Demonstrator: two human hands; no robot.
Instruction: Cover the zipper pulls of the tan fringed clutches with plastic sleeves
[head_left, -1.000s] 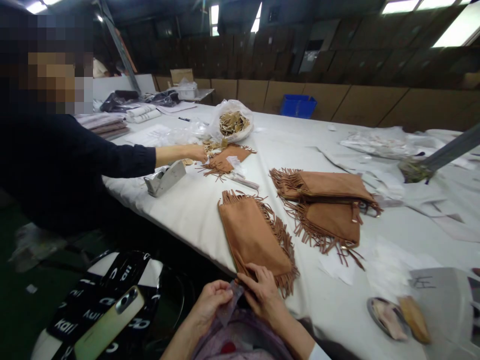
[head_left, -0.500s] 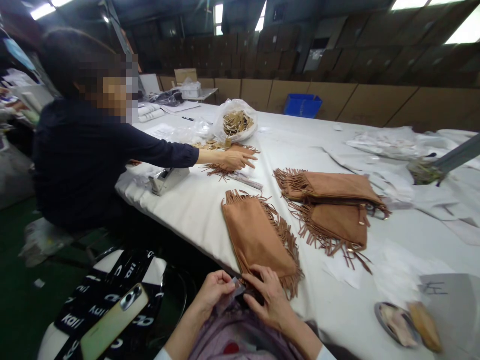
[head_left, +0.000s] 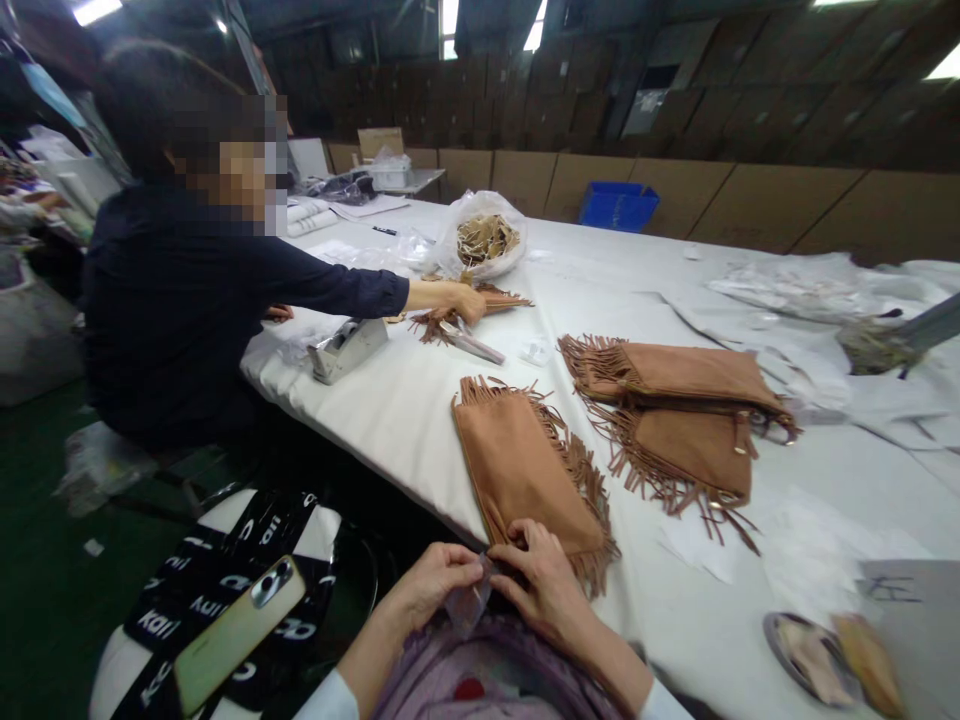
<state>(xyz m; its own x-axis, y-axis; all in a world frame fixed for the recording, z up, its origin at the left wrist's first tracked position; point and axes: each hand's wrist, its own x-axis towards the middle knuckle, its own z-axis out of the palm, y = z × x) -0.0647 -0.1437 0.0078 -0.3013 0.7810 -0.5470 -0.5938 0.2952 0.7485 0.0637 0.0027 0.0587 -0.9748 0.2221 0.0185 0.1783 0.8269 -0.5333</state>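
My left hand (head_left: 429,583) and my right hand (head_left: 546,585) meet at the table's near edge, both pinched on a small clear plastic bag (head_left: 466,604) held between them. My right fingers also press the near end of a tan suede fringed bag (head_left: 525,470) lying flat on the white table (head_left: 390,410). What sits inside the little plastic bag is too small to make out.
Two more fringed bags (head_left: 675,400) lie stacked to the right. Across the table a person in a dark top (head_left: 187,300) handles another fringed piece (head_left: 465,305) beside a tape dispenser (head_left: 346,348). A phone (head_left: 236,635) rests on a black-and-white stool at lower left. A small dish (head_left: 817,655) sits at right.
The other person's hand drew back from the far fringed piece and gathered it up. My hands stayed at the bag's near end, still working the small plastic bag.
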